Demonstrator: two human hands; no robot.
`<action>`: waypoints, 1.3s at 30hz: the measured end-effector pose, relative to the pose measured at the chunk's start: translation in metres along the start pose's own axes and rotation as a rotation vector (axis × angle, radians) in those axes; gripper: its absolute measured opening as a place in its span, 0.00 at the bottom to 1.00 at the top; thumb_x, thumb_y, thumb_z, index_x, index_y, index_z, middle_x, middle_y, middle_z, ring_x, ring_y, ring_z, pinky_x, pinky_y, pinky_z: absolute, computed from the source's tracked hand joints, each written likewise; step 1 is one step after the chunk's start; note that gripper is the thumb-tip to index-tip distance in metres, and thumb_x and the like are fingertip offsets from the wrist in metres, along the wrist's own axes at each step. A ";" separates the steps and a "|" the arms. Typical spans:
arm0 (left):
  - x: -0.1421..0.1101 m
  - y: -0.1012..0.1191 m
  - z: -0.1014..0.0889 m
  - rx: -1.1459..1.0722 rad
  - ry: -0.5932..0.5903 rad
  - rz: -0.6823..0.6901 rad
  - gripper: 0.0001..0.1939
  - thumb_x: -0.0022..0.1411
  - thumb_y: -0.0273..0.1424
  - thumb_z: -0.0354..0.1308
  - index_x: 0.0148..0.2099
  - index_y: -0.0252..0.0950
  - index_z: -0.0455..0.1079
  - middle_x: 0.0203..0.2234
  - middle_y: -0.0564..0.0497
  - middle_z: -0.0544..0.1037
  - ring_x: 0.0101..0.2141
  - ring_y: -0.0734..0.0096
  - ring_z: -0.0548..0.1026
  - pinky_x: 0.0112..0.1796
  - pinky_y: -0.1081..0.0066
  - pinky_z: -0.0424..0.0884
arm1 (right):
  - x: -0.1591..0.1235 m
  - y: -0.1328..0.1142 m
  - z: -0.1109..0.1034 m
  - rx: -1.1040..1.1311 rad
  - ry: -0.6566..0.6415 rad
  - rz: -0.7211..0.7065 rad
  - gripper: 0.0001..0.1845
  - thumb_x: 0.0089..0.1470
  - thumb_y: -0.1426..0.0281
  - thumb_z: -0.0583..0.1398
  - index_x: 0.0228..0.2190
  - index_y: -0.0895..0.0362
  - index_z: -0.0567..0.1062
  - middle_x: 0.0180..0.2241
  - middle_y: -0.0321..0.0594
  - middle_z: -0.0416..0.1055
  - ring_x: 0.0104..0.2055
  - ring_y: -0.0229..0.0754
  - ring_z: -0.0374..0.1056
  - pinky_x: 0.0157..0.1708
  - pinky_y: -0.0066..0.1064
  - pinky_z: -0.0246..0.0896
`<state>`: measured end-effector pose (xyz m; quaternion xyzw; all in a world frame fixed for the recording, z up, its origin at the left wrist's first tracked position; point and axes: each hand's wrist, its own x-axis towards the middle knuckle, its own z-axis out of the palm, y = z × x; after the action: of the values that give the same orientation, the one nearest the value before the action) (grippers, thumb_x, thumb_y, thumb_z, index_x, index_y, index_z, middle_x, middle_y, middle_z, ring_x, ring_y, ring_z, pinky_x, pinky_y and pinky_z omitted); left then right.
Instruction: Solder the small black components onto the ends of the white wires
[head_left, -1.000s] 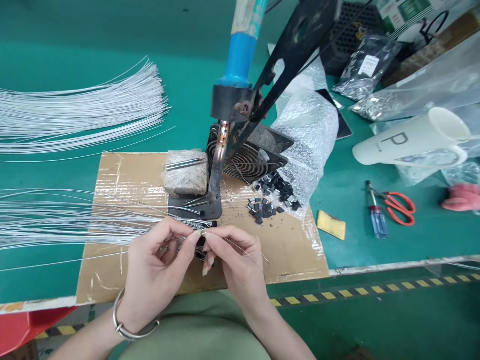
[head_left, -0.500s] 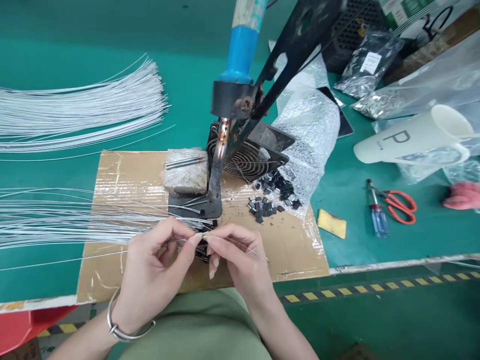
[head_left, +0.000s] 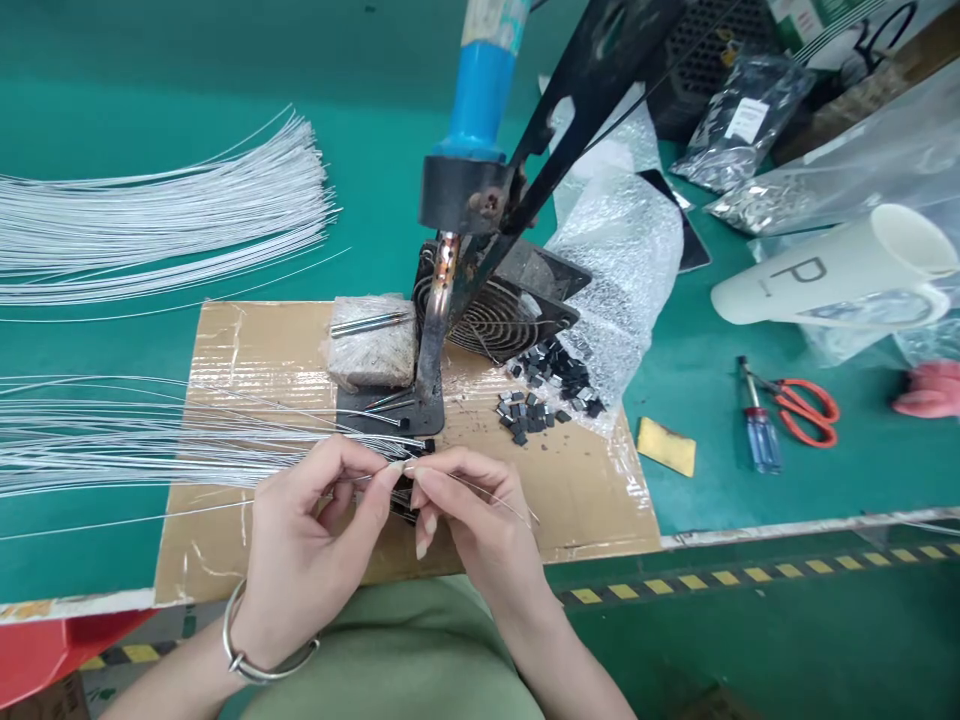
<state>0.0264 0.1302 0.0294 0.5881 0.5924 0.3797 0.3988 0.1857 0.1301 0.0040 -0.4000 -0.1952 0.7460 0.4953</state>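
Both hands meet fingertip to fingertip over the cardboard, below the soldering iron (head_left: 448, 300). My left hand (head_left: 315, 540) is closed in a pinch on a thin white wire (head_left: 135, 523) that runs off to the left. Thumb and forefinger of my right hand (head_left: 480, 510) pinch a thin strand (head_left: 491, 495), which trails back over that hand; its kind is unclear. The fingertips mostly hide where the two meet. Just behind the hands lie several white wires (head_left: 225, 450) with small black connectors (head_left: 429, 446) on their ends.
A cardboard sheet (head_left: 592, 500) covers the bench front. Behind it stand a wrapped block (head_left: 373, 350) with metal rods and a fan (head_left: 495, 325). Loose black connectors (head_left: 529, 415), a yellow sponge (head_left: 666, 447), a screwdriver (head_left: 761, 430), red-handled pliers (head_left: 814, 410) and a white mug (head_left: 825, 275) lie rightward.
The hands keep nearly the same pose, fingertips still together. The view has shifted very slightly; nothing has been let go or picked up.
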 end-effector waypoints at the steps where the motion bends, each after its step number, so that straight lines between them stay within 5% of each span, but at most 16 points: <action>1: 0.000 0.000 0.001 0.012 0.017 0.010 0.06 0.69 0.31 0.63 0.36 0.40 0.75 0.24 0.57 0.75 0.23 0.76 0.70 0.24 0.74 0.63 | 0.000 0.002 0.001 0.019 0.013 -0.004 0.06 0.54 0.65 0.74 0.31 0.54 0.88 0.23 0.32 0.78 0.18 0.30 0.71 0.20 0.20 0.74; 14: -0.003 0.001 0.007 0.020 0.090 -0.035 0.06 0.68 0.31 0.63 0.36 0.39 0.75 0.24 0.56 0.77 0.23 0.77 0.71 0.23 0.76 0.63 | -0.002 0.013 0.011 0.080 0.096 -0.059 0.08 0.52 0.61 0.74 0.32 0.52 0.88 0.25 0.34 0.80 0.20 0.33 0.72 0.22 0.25 0.78; 17: -0.002 0.003 0.008 -0.014 0.130 -0.109 0.04 0.66 0.32 0.64 0.36 0.40 0.76 0.24 0.56 0.77 0.23 0.78 0.68 0.23 0.75 0.61 | -0.005 0.002 -0.005 -0.110 0.136 -0.193 0.12 0.57 0.57 0.71 0.37 0.51 0.88 0.29 0.39 0.82 0.23 0.37 0.75 0.23 0.29 0.79; 22: -0.001 0.009 0.009 -0.070 0.172 -0.222 0.02 0.64 0.33 0.65 0.39 0.43 0.79 0.30 0.56 0.80 0.26 0.77 0.70 0.27 0.75 0.64 | -0.013 -0.022 -0.054 -0.797 0.601 -0.600 0.06 0.58 0.65 0.70 0.36 0.53 0.86 0.30 0.39 0.80 0.26 0.38 0.73 0.27 0.30 0.73; 24: -0.001 0.011 0.009 -0.060 0.163 -0.220 0.02 0.63 0.32 0.65 0.37 0.43 0.79 0.29 0.57 0.80 0.27 0.77 0.70 0.27 0.75 0.64 | -0.012 -0.027 -0.071 -1.080 0.680 -0.656 0.07 0.57 0.64 0.71 0.36 0.55 0.85 0.30 0.39 0.78 0.28 0.38 0.71 0.28 0.30 0.70; 29: 0.001 0.016 0.008 -0.085 0.137 -0.229 0.03 0.62 0.31 0.64 0.35 0.40 0.79 0.28 0.54 0.80 0.28 0.76 0.72 0.27 0.75 0.64 | -0.004 -0.030 -0.086 -1.445 0.621 -0.695 0.10 0.57 0.63 0.70 0.35 0.58 0.83 0.28 0.37 0.76 0.25 0.36 0.68 0.27 0.29 0.69; 39: 0.004 0.009 0.003 -0.041 0.087 -0.165 0.02 0.62 0.32 0.66 0.36 0.40 0.79 0.28 0.54 0.80 0.26 0.76 0.71 0.25 0.76 0.65 | -0.011 -0.043 -0.077 -1.542 0.558 -0.615 0.06 0.57 0.68 0.63 0.33 0.56 0.81 0.27 0.35 0.80 0.22 0.35 0.75 0.26 0.27 0.73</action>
<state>0.0329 0.1345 0.0362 0.5121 0.6476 0.3827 0.4145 0.2737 0.1308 -0.0079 -0.7211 -0.6160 0.1143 0.2959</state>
